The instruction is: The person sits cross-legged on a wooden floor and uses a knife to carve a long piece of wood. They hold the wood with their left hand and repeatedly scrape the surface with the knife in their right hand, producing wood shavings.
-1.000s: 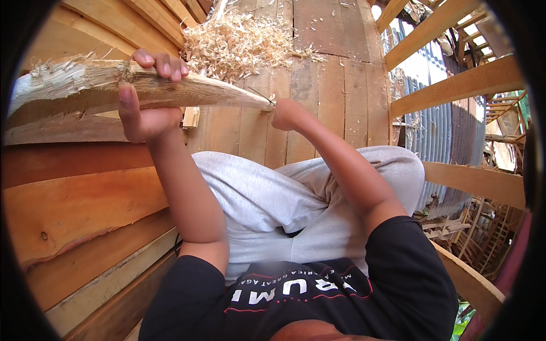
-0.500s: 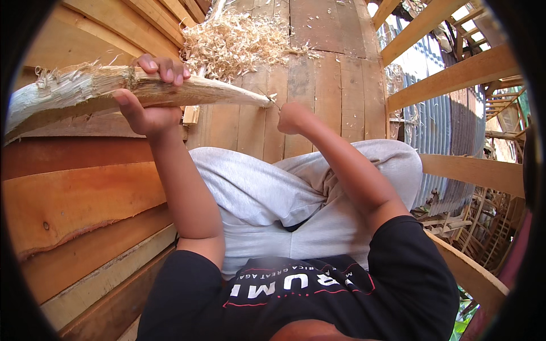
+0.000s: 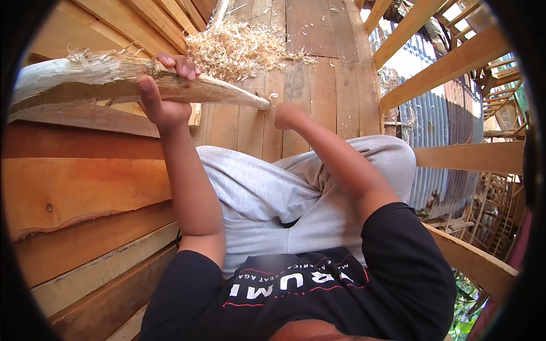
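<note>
A long, pale, rough-hewn piece of wood [image 3: 91, 79] stretches from the left edge toward the middle, narrowing to a point. My left hand [image 3: 170, 105] is closed round its thinner part, fingers over the far side and thumb on the near side. Just beyond the pointed end, my right hand [image 3: 289, 116] is a fist around what looks like a knife [image 3: 259, 95]. Only a thin dark bit of its blade shows at the tip; the handle is hidden inside the fist. A small curled shaving [image 3: 274, 96] stands beside the tip.
A heap of wood shavings [image 3: 236, 48] lies on the plank floor [image 3: 313, 85] ahead. Stacked boards [image 3: 91, 187] line the left side. On the right are wooden rails [image 3: 443, 74] and corrugated metal sheets [image 3: 426, 131]. My crossed legs [image 3: 256, 187] are below my hands.
My left hand appears farther right in the view, and the wood slopes down more toward its tip. My right fist stays by the tip, where a curled shaving now shows.
</note>
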Tool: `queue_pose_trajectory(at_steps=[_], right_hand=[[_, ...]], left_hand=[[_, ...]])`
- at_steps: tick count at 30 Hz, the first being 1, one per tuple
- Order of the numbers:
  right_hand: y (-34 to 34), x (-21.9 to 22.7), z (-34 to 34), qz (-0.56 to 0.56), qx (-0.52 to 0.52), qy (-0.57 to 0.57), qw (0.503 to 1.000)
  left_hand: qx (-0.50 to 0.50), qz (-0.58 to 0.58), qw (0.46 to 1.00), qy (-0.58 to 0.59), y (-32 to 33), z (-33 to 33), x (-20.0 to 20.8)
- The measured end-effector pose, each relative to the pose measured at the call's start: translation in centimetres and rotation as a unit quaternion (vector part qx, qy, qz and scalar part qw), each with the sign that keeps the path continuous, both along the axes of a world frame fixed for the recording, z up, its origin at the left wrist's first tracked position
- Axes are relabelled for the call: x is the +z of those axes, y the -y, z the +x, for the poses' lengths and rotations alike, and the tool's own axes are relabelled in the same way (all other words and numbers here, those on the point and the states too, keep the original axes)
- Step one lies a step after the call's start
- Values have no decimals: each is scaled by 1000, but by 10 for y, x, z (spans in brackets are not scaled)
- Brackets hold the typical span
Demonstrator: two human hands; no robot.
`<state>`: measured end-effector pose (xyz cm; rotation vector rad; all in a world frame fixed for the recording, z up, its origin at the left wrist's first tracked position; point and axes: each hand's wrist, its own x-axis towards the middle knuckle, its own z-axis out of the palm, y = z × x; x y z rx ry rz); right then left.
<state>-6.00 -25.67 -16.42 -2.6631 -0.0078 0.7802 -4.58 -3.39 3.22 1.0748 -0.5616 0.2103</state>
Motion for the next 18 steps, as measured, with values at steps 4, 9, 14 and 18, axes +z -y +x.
queue_pose_trajectory(at_steps=[4,9,14,18], right_hand=[[-2,-8,-10,-30,63,28,997],[4,-22,-29,-45,98,17,994],[25,-46,-33,-52,44,57,996],[16,-21,-31,-28,-102,64,992]], left_hand=[[-22,2,1000,10,-2,-4,-2],[11,-18,1000,12,-12,-5,-6],[-16,-102,994,25,-8,-2,-9],[18,-90,994,67,-21,-18,4]])
